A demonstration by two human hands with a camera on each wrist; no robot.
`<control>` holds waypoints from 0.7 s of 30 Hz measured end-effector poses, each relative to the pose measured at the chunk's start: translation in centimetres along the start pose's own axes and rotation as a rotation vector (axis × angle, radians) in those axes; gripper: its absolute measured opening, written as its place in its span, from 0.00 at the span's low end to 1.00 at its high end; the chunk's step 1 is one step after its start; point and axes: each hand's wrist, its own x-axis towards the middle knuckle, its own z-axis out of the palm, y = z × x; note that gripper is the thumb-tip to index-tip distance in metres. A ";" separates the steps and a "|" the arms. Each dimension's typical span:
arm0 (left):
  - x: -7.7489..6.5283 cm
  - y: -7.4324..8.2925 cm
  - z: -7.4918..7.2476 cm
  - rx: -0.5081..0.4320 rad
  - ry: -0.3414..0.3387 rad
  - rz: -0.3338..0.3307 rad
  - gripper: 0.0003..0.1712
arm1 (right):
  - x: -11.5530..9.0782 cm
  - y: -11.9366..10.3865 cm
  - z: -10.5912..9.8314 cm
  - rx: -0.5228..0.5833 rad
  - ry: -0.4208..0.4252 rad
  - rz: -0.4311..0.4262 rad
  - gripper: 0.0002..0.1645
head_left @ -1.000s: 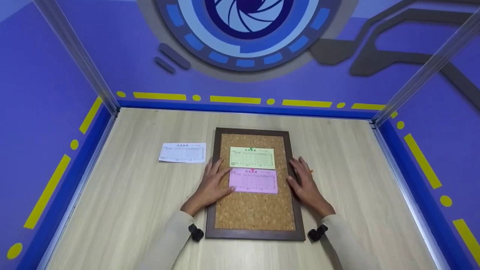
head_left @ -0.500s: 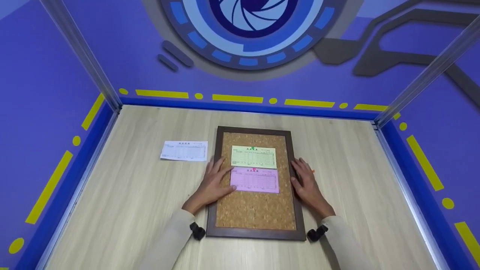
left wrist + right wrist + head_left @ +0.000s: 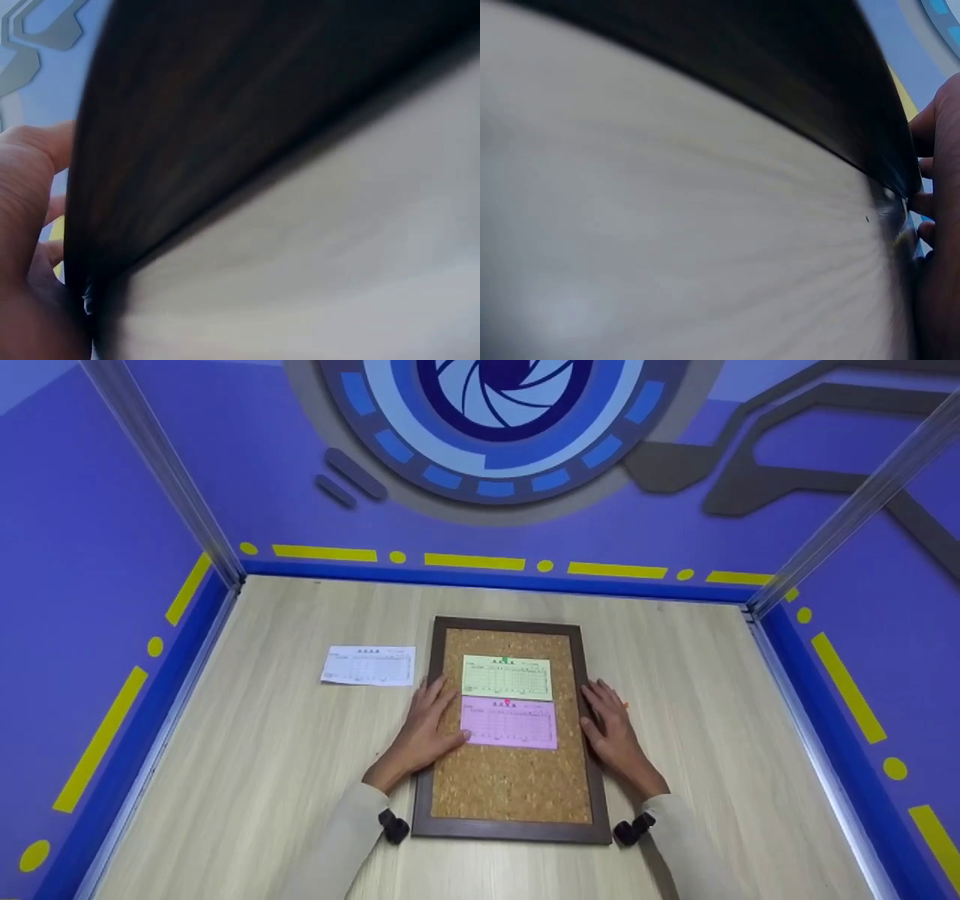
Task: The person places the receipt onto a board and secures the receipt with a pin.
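Observation:
In the head view a corkboard (image 3: 510, 791) with a dark brown frame lies flat on the table. A green paper slip (image 3: 506, 678) is pinned to it by a green pushpin (image 3: 505, 659). Just below sits a pink slip (image 3: 508, 724) under a pink pushpin (image 3: 507, 701). My left hand (image 3: 421, 736) rests across the board's left frame, thumb touching the pink slip's lower left corner. Along the right frame, my right hand (image 3: 616, 739) rests with fingers relaxed against the outer edge. Both wrist views show mostly the dark frame side (image 3: 225, 97) and pale table.
A white paper slip (image 3: 368, 666) lies on the table (image 3: 285, 780) left of the board. A small orange thing (image 3: 625, 705) shows beside the right hand, too small to identify. Blue-purple panels (image 3: 480, 536) enclose the back and both sides.
My left index finger has drawn back slightly from the pink slip's upper left corner. The board, the slips and the right hand stay in place, apart from a slight shift of the head view.

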 end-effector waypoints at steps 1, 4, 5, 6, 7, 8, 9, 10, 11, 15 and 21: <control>0.0 0.1 -0.2 -0.011 -0.001 -0.015 0.50 | 0.1 0.0 0.0 0.004 0.000 -0.003 0.35; -0.1 0.3 -0.8 -0.040 0.017 -0.044 0.51 | 0.1 0.0 0.1 0.010 0.003 -0.012 0.34; 0.0 0.4 -1.0 -0.044 0.023 -0.050 0.50 | 0.1 0.1 0.1 0.011 0.004 -0.013 0.34; 0.0 0.4 -1.3 -0.047 0.028 -0.060 0.50 | 0.1 0.1 0.1 0.013 0.005 -0.014 0.33; 0.1 0.4 -1.5 -0.046 0.037 -0.063 0.49 | 0.2 0.1 0.1 0.012 0.006 -0.015 0.33; 0.2 0.5 -1.8 -0.044 0.050 -0.062 0.48 | 0.2 0.1 0.1 0.010 0.006 -0.014 0.33; 0.4 0.4 -2.0 -0.041 0.066 -0.056 0.46 | 0.2 0.1 0.1 0.010 0.007 -0.016 0.33; 0.6 0.5 -2.3 -0.039 0.081 -0.052 0.45 | 0.2 0.1 0.1 0.008 0.008 -0.016 0.34; 0.7 0.4 -2.6 -0.034 0.100 -0.043 0.43 | 0.3 0.1 0.1 0.009 0.011 -0.018 0.34; 1.3 0.3 -3.9 -0.018 0.162 -0.028 0.38 | 0.2 0.1 0.0 0.010 0.018 -0.018 0.34; 1.7 -0.6 -6.2 0.002 0.209 -0.072 0.35 | 0.0 0.1 0.0 0.010 0.016 -0.006 0.33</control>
